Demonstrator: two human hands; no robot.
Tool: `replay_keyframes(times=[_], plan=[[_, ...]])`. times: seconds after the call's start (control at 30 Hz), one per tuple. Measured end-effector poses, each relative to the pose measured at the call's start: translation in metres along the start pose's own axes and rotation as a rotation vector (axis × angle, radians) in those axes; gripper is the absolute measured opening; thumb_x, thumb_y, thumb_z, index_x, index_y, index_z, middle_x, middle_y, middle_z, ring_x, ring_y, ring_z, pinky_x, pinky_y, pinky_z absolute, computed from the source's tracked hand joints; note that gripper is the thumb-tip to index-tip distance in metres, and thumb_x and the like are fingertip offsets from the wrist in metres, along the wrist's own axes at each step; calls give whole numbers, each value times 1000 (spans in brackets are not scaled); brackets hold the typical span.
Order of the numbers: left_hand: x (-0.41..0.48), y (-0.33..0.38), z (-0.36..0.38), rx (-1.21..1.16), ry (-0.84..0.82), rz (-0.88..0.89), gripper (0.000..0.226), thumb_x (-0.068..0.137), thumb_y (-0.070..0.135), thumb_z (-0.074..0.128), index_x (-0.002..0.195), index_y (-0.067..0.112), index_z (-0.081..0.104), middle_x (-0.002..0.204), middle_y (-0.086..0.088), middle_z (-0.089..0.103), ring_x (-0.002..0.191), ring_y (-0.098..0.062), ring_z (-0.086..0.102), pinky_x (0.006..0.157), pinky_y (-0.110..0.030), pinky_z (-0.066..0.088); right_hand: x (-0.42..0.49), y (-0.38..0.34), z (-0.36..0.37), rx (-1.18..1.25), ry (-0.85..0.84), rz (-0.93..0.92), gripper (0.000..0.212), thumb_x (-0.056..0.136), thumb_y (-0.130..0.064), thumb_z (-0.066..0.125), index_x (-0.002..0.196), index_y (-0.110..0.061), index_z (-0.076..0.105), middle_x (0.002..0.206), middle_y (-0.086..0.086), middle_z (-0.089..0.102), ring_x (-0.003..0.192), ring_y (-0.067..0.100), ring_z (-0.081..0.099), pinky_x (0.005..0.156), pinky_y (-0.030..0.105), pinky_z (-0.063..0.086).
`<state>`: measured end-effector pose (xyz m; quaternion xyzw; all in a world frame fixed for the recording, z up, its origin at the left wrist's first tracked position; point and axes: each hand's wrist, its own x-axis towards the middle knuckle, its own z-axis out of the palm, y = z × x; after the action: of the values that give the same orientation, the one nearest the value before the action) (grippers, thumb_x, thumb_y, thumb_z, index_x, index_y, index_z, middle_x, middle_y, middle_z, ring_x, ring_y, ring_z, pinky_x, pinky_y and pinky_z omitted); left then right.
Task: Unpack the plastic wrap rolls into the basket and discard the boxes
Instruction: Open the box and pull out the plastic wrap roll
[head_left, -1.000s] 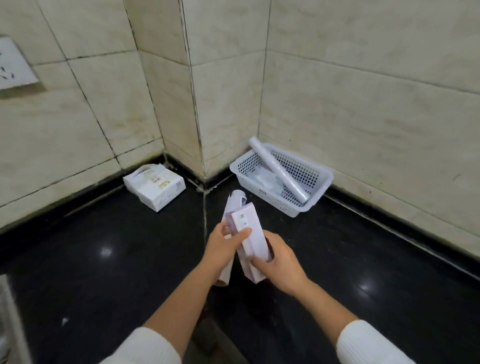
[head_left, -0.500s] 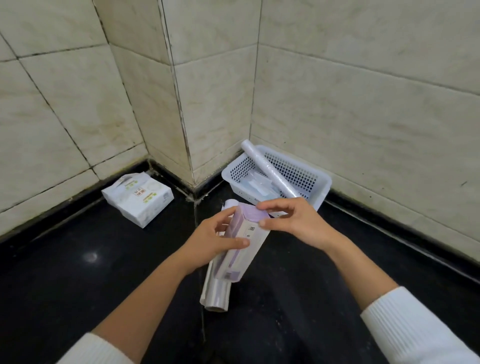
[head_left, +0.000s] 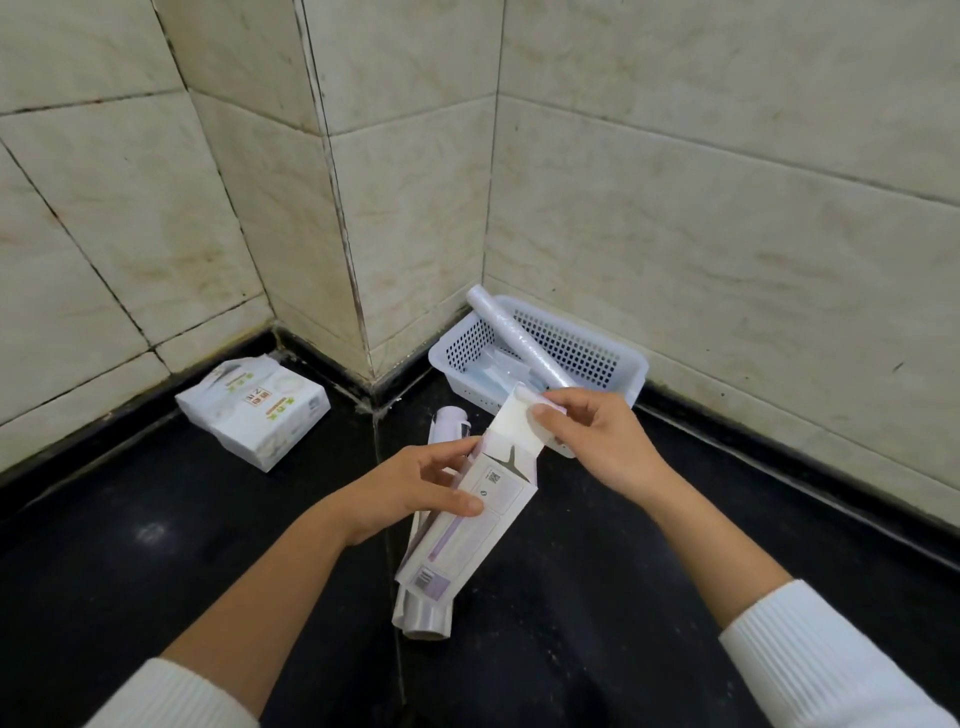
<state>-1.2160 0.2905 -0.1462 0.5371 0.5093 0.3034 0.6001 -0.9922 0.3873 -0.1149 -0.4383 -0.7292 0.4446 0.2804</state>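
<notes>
Gripping a long white-and-lilac cardboard box (head_left: 475, 512), end flap pinched open.

Far left against the tiled wall, a white printed carton (head_left: 253, 410); left hand (head_left: 410, 493) clamped round the box's middle above the black floor; right hand (head_left: 597, 434) nipping the raised flap; beyond, a white perforated plastic basket (head_left: 597, 353) holding a clear film roll (head_left: 519, 340). Probably light, crushable card, with a slick roll poking from the lower end: best held mid-body.

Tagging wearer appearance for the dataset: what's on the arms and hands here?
Both hands, left hand and right hand, are bare: no gloves, rings or watch visible. Forearms are uncovered; white ribbed knit sleeves, left sleeve and right sleeve, sit pushed up toward the elbows.
</notes>
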Motion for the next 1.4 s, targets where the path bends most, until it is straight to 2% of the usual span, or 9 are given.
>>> replay_keyframes(times=[0.1, 0.23, 0.33, 0.5, 0.67, 0.77, 1.03, 1.3, 1.4], plan=[[1, -3, 4, 43, 25, 12, 71, 71, 32, 81, 133, 44, 50, 128, 3, 64, 118, -16, 59, 104, -44, 44, -4, 6, 2, -309, 212, -170, 32, 82, -22, 72, 113, -22, 62, 106, -8, 56, 90, 7, 54, 76, 13, 42], [6, -4, 8, 124, 160, 29, 71, 63, 41, 85, 123, 57, 53, 119, 13, 67, 112, -7, 61, 101, -36, 47, -9, 2, 4, -176, -37, -101, 10, 81, -31, 72, 88, -23, 73, 89, -7, 70, 81, 5, 63, 73, 21, 46], [8, 0, 10, 151, 257, 32, 69, 58, 43, 87, 107, 73, 50, 113, 31, 64, 108, 7, 57, 90, -17, 47, -10, -2, 3, -54, -165, 39, 24, 77, -44, 75, 94, -27, 75, 84, -9, 74, 81, 0, 67, 75, 15, 51], [6, 9, 19, 204, 267, 125, 68, 66, 28, 86, 104, 73, 52, 107, 45, 59, 102, 23, 54, 73, 4, 41, -13, -5, 1, 8, -166, 63, 31, 72, -26, 79, 102, -25, 71, 89, -4, 72, 78, 1, 67, 69, 13, 53], [9, 6, 19, 201, 335, 142, 70, 66, 30, 85, 119, 60, 52, 115, 27, 66, 110, 7, 57, 92, -18, 44, -15, -5, -6, -5, -58, -39, 32, 77, 0, 59, 98, -23, 68, 98, 4, 69, 76, 15, 60, 72, 30, 55], [11, 5, 18, 185, 342, 162, 72, 66, 25, 85, 126, 49, 53, 118, 19, 67, 111, 2, 59, 92, -20, 46, -15, -3, -9, -76, -61, -31, 25, 82, -1, 58, 82, -20, 74, 102, -6, 68, 84, -2, 62, 70, 15, 46], [18, 1, 26, 201, 358, 189, 75, 67, 26, 86, 130, 47, 51, 115, 20, 65, 110, 1, 60, 87, -14, 50, -14, -4, 3, -39, 4, -13, 17, 76, -30, 78, 92, -26, 78, 113, -8, 64, 99, -5, 56, 75, 3, 38], [16, -1, 28, 392, 466, 267, 62, 68, 31, 81, 122, 46, 56, 104, 22, 59, 104, -3, 57, 91, -34, 51, -19, -6, 18, -240, -11, 12, 60, 54, -68, 70, 104, -34, 70, 134, -10, 43, 134, 7, 25, 106, 27, 24], [17, -4, 27, 394, 528, 313, 68, 67, 28, 82, 123, 51, 53, 111, 21, 58, 110, -7, 56, 96, -37, 49, -20, -7, 19, -215, 28, 5, 46, 68, -59, 66, 109, -41, 69, 144, -6, 39, 138, 10, 19, 114, 34, 21]])
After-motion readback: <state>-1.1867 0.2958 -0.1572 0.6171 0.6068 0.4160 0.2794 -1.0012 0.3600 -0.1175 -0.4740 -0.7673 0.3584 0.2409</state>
